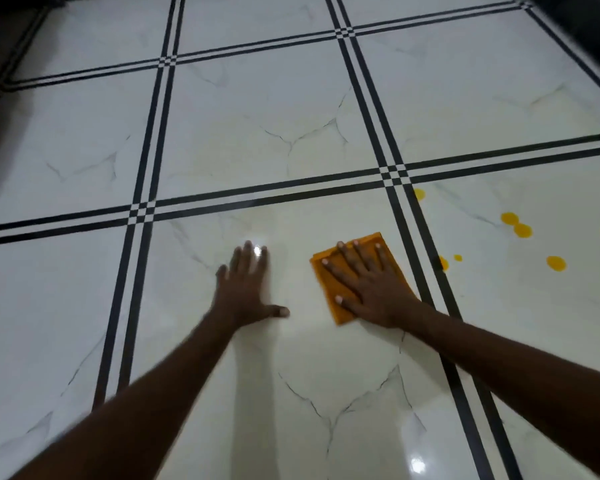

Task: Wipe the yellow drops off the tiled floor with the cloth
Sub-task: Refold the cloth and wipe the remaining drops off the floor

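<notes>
A folded orange cloth (387, 249) lies flat on the white tiled floor (257, 133). My right hand (368, 285) presses on it, palm down, fingers spread. Several yellow drops (556, 263) dot the tile to the right of the cloth, past the double black line; one drop (443, 263) sits on that line, close to the cloth. Others lie farther off, among them a pair (515, 225) and a small one (419, 194). My left hand (246, 289) rests flat on the bare tile to the left of the cloth, fingers apart, holding nothing.
Double black lines (404, 216) cross the glossy marble-look floor in a grid. Dark furniture or a wall base (0, 46) borders the top left, and a dark object (582, 15) fills the top right corner. Light glare spots shine on the near tile.
</notes>
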Motion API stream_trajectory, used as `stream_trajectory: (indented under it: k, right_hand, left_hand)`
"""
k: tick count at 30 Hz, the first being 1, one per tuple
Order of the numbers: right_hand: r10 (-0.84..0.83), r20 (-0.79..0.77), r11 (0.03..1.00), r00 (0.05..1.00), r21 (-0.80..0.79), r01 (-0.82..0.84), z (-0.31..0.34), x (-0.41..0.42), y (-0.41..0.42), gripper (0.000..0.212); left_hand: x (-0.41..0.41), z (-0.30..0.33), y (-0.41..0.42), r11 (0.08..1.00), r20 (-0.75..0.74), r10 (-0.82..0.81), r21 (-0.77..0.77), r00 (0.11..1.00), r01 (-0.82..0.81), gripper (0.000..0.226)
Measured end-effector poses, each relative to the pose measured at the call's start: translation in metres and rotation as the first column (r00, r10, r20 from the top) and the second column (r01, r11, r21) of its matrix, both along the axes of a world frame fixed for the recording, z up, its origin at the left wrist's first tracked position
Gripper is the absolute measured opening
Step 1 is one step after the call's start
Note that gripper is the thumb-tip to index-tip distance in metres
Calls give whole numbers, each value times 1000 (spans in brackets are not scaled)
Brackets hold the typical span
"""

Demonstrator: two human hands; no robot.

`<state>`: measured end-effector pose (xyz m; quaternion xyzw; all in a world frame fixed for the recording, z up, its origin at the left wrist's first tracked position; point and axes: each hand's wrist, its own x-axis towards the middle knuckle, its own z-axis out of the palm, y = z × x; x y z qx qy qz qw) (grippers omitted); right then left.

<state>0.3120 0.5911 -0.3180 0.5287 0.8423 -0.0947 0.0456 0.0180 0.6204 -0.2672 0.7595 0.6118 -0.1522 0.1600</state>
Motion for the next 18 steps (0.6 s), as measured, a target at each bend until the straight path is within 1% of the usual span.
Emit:
stream_trajectory:
  k: [2,4,7,8,9,11,12,13,14,15,17,18]
  right_hand:
    - [-192,-39,981,981,23,193,0,2,10,75]
    - [-348,-71,936,935,33,351,-2,15,3,76]
    - [-455,-96,886,886,58,461,-2,11,-43,78]
    - [-457,-116,883,882,63,466,-1,0,-59,79]
    - [-414,-139,904,900,52,424,-1,-13,-67,80]
    - [-197,-145,980,970,-5,198,0,-35,-60,81]
    - [-108,-135,994,985,2,109,-1,-34,-45,80]
    - [-91,-113,995,989,32,95,-2,-26,-26,78]
    - [-155,-97,986,983,49,160,-2,-12,-9,76]
    - [-278,-74,957,958,69,283,-3,8,5,75]
    - [-509,-53,855,859,90,511,-3,51,6,76]
    - [-564,-61,818,823,95,567,-5,61,-9,76]
  left_hand:
    - [24,-13,-15,998,61,-53,45,997,50,135]
    - [30,-22,-18,998,93,-28,61,995,23,130]
    - [26,-24,-14,997,73,-32,71,997,27,129]
    - [26,-24,-13,998,68,-28,66,997,24,130]
    - [28,-25,-11,998,62,-30,61,998,27,131]
    - [31,-24,-10,998,58,-36,55,998,33,134]
    - [32,-24,-9,998,62,-34,55,997,31,135]
    - [31,-24,-8,998,67,-27,52,997,23,136]
    - [29,-25,-9,999,70,-19,46,997,15,136]
    - [28,-26,-9,999,76,-12,36,997,9,136]
    - [28,-24,-9,1000,83,-10,17,997,9,135]
    - [28,-24,-10,1000,81,-11,10,997,11,134]
